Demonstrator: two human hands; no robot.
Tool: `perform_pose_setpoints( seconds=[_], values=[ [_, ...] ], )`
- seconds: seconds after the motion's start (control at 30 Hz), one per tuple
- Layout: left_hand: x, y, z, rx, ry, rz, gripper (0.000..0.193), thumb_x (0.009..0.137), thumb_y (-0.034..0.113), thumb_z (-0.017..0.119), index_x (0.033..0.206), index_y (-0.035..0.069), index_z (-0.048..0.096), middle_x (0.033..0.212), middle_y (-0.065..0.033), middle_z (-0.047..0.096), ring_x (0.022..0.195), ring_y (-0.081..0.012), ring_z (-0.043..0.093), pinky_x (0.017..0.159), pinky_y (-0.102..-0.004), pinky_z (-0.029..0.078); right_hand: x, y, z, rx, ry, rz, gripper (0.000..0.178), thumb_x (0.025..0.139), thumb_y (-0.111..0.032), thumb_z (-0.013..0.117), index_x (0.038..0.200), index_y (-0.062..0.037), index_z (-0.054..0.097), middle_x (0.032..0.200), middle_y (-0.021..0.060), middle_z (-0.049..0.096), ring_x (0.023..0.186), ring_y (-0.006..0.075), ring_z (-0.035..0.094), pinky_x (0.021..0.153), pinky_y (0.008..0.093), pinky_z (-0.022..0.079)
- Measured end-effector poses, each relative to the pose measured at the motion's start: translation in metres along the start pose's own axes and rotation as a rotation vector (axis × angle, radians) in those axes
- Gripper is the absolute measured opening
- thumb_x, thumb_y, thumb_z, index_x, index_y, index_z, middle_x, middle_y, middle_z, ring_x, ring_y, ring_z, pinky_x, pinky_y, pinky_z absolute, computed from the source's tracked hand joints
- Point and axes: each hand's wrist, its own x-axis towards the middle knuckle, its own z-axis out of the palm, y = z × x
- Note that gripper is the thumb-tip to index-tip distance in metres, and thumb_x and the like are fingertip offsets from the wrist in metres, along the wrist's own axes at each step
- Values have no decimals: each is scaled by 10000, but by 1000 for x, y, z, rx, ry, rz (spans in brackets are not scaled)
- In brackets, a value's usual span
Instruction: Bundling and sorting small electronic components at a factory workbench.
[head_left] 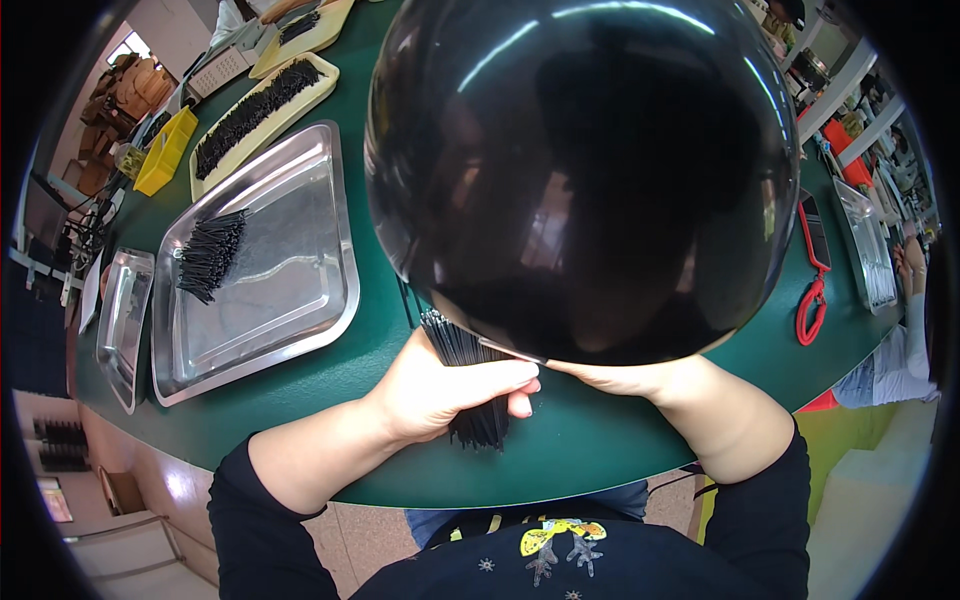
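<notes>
While your left hand (440, 385) clenches the bundle of black sticks (470, 385), long axis upright, your right hand (625, 378) supports the black bowl (580, 170); its grip is hidden.

Viewpoint: we look from a single head-worn camera, high above the green table (300, 400), facing steeply down.
Lens: wide fisheye; the table edge bows, and the corners fall into black.
Near field: a glossy black dome (575, 175) sits very close to the lens and fills the upper centre, blocking what lies behind it.
Lower edge: our own forearms enter from the bottom; left hand (450, 385) and right hand (625, 375) lie near, just under the dome.
Left field: a steel tray (310, 300) sits farther off, curving toward the rim.
Shared coverage: only one view here, so we find no overlap.
</notes>
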Motion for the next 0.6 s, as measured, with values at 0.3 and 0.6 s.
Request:
perform_pose_setpoints(
  seconds=[0.3, 0.6],
  values=[
    [-4, -11, -22, -162, 117, -39, 106, 754, 18, 618, 814, -69, 621, 728, -148, 631, 650, -203, 630, 624, -274, 528, 9, 37, -1, 155, 182, -109, 129, 719, 19, 494, 823, 40, 567, 749, 71, 581, 677, 104, 548, 602, 230, 450],
    [-4, -4, -18, -143, 116, -31, 88, 755, 24, 616, 814, -42, 628, 706, -129, 627, 628, -177, 622, 580, -248, 517, 13, 32, -16, 373, -45, -52, 102, 784, -2, 453, 717, 9, 528, 611, 64, 513, 566, 92, 493, 511, 221, 407]
  ],
)
